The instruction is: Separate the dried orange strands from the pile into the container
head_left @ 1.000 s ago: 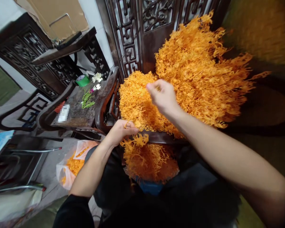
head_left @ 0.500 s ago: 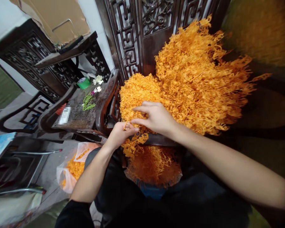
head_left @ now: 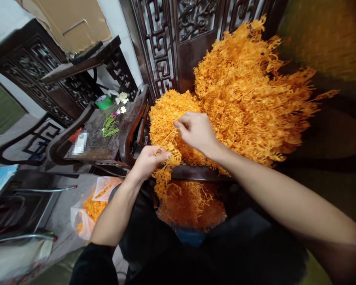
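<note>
My left hand (head_left: 148, 161) is closed, thumb against fingers, on a curly orange sprig (head_left: 175, 153) whose thin strands hang beside the thumb. A fine stem runs up from it toward my right hand (head_left: 197, 132), which is pinched shut at the stem's upper end. Behind both hands lies a heap of small orange curly pieces (head_left: 176, 107). To its right rises a much larger pile of orange frilly sprigs (head_left: 243, 95). Below my hands, more orange strands (head_left: 195, 198) lie over a container between my knees.
A carved dark wooden seat back (head_left: 192, 55) stands behind the piles. On the left, a wooden side table (head_left: 101, 150) bears green tape (head_left: 103, 102), white flowers (head_left: 122, 98) and green stems (head_left: 110, 126). A plastic bag (head_left: 77, 215) with orange pieces sits on the floor.
My right hand has moved up, and its spread fingers have closed into a pinch. My left hand has shifted slightly left and up; more of the orange sprig shows between the hands.
</note>
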Motion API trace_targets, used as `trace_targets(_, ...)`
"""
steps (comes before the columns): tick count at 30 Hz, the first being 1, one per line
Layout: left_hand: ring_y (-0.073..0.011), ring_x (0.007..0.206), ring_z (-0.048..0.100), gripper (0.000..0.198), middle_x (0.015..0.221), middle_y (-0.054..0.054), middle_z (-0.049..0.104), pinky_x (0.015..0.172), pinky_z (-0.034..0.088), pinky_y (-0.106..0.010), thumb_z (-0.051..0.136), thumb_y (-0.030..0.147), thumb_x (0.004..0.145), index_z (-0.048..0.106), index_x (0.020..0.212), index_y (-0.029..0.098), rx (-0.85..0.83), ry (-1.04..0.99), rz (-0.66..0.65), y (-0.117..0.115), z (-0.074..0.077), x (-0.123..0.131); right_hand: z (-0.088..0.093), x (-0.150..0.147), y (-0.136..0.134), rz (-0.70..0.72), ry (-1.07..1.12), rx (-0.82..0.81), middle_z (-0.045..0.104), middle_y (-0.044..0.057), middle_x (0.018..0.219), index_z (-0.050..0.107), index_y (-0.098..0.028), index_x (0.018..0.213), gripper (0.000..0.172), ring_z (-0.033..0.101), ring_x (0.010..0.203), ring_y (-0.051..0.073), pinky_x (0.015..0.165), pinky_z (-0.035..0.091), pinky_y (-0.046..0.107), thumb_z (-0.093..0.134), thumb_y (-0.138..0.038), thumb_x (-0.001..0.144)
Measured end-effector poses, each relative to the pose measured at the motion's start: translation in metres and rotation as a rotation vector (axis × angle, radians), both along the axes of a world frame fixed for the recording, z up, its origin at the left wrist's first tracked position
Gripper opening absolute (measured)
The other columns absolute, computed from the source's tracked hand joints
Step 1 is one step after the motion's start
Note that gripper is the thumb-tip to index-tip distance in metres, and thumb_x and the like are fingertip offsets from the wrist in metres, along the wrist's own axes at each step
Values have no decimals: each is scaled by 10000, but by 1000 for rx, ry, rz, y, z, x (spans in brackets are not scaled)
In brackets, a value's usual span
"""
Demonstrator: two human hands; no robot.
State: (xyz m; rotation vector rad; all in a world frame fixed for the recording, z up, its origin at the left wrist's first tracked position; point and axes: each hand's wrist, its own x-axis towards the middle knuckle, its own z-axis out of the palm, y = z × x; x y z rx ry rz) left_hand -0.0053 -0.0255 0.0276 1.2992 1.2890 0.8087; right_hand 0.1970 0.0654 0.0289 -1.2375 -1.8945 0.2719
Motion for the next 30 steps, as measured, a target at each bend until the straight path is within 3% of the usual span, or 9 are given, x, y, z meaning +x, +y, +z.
trace_targets(3,-49,459,283,448,490,77,403,491,187,-240,857,475,668,547,589,163,-79,12,-73,-3,-6,-2,-2,19,33,-182,351,-140,698,82,781,735,-146,844,269,587,655,167,683,452,347,518,-213,987)
trace_targets(5,-48,453,283,460,488,77,397,483,183,-239,859,498,670,556,591,160,-90,16,-55,-4,-9,-5,-4,30,39,-161,468,-228,726,87,831,760,-136,970,264,574,583,145,626,457,331,505,-204,986)
trace_targets(8,-48,448,294,480,496,79,391,469,182,-236,867,518,668,545,608,167,-72,-9,19,-1,-9,-9,-5,34,18,98,386,-291,763,71,895,786,-167,1077,262,619,623,152,654,502,335,573,-180,925)
trace_targets(11,-44,444,296,506,501,81,379,459,184,-230,872,522,668,514,601,172,-72,-44,45,3,-4,-12,0,25,-16,411,179,-181,763,56,929,819,-219,1079,262,675,816,188,819,533,373,613,-219,918)
trace_targets(15,-37,430,285,489,496,86,369,451,186,-224,885,502,655,533,606,166,-103,-54,49,5,-1,-10,8,21,-38,652,52,-48,728,44,924,818,-261,1135,262,649,815,173,792,517,343,611,-289,976)
trace_targets(22,-37,421,304,463,523,80,400,444,179,-232,891,488,660,565,650,159,-196,-110,34,8,2,-8,6,30,-42,580,-256,130,688,71,916,806,-236,1183,314,598,747,166,689,459,312,541,-320,1037)
trace_targets(26,-51,439,354,428,560,58,470,458,209,-238,880,482,680,613,702,147,-261,-124,-87,10,0,-10,3,23,-49,550,-423,180,665,54,879,769,-292,1255,329,527,689,153,590,340,294,536,-272,1024)
trace_targets(30,-58,450,333,446,539,63,437,463,215,-242,867,488,690,569,642,160,-281,-47,-181,10,1,-8,3,18,-49,539,-489,198,678,76,972,745,-284,1268,357,549,771,182,601,334,303,531,-197,996)
